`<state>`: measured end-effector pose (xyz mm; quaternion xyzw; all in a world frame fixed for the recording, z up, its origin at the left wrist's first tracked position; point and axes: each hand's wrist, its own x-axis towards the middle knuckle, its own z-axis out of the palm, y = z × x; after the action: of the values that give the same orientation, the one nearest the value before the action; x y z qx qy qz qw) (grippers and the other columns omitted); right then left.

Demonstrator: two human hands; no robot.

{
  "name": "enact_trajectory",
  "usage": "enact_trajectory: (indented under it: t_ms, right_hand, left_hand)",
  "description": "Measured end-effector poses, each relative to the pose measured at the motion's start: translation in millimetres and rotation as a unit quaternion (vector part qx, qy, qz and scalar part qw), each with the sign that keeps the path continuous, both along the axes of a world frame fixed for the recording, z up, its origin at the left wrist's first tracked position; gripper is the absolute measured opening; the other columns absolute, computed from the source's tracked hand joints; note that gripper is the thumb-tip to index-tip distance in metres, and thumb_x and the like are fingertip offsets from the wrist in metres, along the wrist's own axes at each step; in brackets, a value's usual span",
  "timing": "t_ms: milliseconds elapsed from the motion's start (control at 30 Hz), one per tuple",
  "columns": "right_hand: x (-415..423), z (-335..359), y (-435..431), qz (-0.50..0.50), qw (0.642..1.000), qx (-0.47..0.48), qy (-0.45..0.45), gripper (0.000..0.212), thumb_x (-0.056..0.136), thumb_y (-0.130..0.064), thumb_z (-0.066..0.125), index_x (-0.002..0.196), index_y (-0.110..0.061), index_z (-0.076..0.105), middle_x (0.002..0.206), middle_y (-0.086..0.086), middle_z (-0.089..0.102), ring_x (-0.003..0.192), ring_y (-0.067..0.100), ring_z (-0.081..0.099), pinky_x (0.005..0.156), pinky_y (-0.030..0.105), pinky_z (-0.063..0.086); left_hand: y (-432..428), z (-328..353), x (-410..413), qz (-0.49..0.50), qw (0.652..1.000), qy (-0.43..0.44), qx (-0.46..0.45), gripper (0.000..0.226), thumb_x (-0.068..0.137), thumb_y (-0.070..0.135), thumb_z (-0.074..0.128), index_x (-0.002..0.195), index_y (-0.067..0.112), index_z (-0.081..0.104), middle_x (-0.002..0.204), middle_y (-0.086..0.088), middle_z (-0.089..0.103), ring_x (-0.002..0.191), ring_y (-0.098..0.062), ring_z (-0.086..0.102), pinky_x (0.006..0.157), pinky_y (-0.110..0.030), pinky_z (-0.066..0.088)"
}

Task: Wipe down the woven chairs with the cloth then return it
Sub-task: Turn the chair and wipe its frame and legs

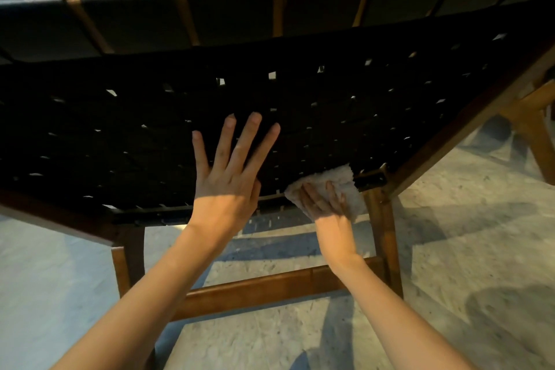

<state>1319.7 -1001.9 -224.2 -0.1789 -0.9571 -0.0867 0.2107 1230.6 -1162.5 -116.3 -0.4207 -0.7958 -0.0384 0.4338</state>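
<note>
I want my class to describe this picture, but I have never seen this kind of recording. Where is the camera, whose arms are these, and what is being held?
There is no machine here: these are a person's two bare arms, filmed by a wide-angle camera worn on their head, looking forward and down. That is why the arms enter from the bottom edge. In front stands a chair with a black woven seat on a brown wooden frame, on a pale speckled floor. The left hand lies flat on the weave, fingers spread, holding nothing. The right hand presses a pale fluffy cloth against the seat's front edge, near a front leg.
</note>
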Motion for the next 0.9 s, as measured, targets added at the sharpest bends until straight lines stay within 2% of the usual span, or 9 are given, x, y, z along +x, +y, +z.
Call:
enact_trajectory:
  t_ms: [67,133,200,300,400,500,667,800,900]
  right_hand:
    - [-1.4,9.9,-1.8,-0.013,0.999,-0.038,-0.034,0.069,0.081,0.011,0.058,0.142,-0.016,0.043,0.146,0.011,0.044,0.132,0.04,0.042,0.105,0.05,0.038]
    - [-1.0,27.1,-3.8,-0.035,0.996,-0.062,-0.05,0.054,0.071,0.007,0.071,0.119,-0.016,0.065,0.107,0.014,0.07,0.093,0.03,0.069,0.069,0.033,0.055]
    - [7.7,53.8,-4.7,-0.044,0.983,-0.128,-0.125,0.023,0.089,-0.001,0.056,0.099,-0.02,0.065,0.089,0.006,0.068,0.075,0.024,0.066,0.056,0.031,0.045]
    - [26.3,76.7,-8.0,-0.032,0.984,-0.162,-0.074,0.033,0.091,-0.001,0.049,0.063,-0.019,0.046,0.062,0.007,0.052,0.057,0.024,0.05,0.049,0.031,0.034]
    - [59.1,89.4,-26.3,0.107,0.963,-0.085,0.232,0.036,0.082,0.01,0.045,0.095,-0.006,0.075,0.095,0.01,0.073,0.089,0.02,0.067,0.077,0.028,0.052]
    - [74.1,120.8,-39.9,0.231,0.882,-0.032,0.409,0.047,0.085,0.022,0.04,0.122,0.001,0.06,0.127,0.015,0.059,0.123,0.033,0.053,0.109,0.046,0.038]
    - [43.8,174.8,-50.3,0.236,0.833,0.016,0.5,0.036,0.087,0.022,0.048,0.118,0.008,0.059,0.124,0.017,0.056,0.115,0.041,0.057,0.109,0.049,0.037]
    - [12.1,178.6,-65.4,0.152,0.861,0.004,0.485,0.032,0.079,0.021,0.043,0.095,0.009,0.068,0.084,0.022,0.065,0.084,0.029,0.053,0.083,0.04,0.046]
    - [-2.8,171.1,-71.8,0.125,0.861,0.014,0.492,0.033,0.074,0.018,0.042,0.092,0.009,0.069,0.087,0.028,0.066,0.091,0.035,0.049,0.084,0.045,0.044]
  left_hand:
    - [-1.3,1.7,0.0,0.001,1.0,0.005,-0.004,0.088,0.085,0.015,0.061,0.15,0.027,0.002,0.151,0.002,-0.034,0.14,-0.023,-0.029,0.111,-0.054,-0.018]
    - [-2.5,3.0,1.5,0.002,1.0,0.002,-0.009,0.089,0.085,0.015,0.06,0.15,0.027,0.001,0.153,0.001,-0.03,0.14,-0.023,-0.028,0.111,-0.054,-0.017]
    - [-4.8,3.8,5.5,0.001,1.0,-0.002,-0.008,0.088,0.085,0.014,0.061,0.151,0.026,0.004,0.157,-0.002,-0.016,0.142,-0.023,-0.025,0.112,-0.055,-0.013]
    - [-13.4,6.1,10.6,0.0,1.0,-0.008,0.001,0.088,0.081,0.014,0.065,0.152,0.023,0.013,0.157,-0.007,-0.002,0.143,-0.023,-0.019,0.113,-0.055,-0.01]
    - [-25.3,7.3,10.2,0.011,0.999,-0.025,0.024,0.087,0.081,0.016,0.068,0.151,0.022,0.016,0.157,-0.01,-0.001,0.144,-0.024,-0.019,0.113,-0.055,-0.01]
    - [-35.9,12.8,9.1,0.017,0.998,-0.032,0.043,0.085,0.081,0.014,0.068,0.151,0.022,0.019,0.156,-0.01,-0.001,0.143,-0.026,-0.016,0.112,-0.058,-0.007]
    - [-39.6,21.5,9.0,0.015,0.997,-0.025,0.071,0.087,0.08,0.009,0.065,0.151,0.022,0.017,0.155,-0.008,-0.005,0.143,-0.029,-0.009,0.111,-0.058,-0.007]
    - [-44.4,21.1,4.8,0.015,0.997,-0.022,0.067,0.088,0.081,0.01,0.065,0.151,0.024,0.015,0.156,-0.01,-0.004,0.143,-0.031,-0.009,0.112,-0.059,-0.006]
    - [-48.8,18.3,-2.6,0.015,0.998,-0.019,0.059,0.087,0.081,0.011,0.066,0.151,0.024,0.016,0.156,-0.013,0.0,0.143,-0.031,-0.009,0.111,-0.061,-0.003]
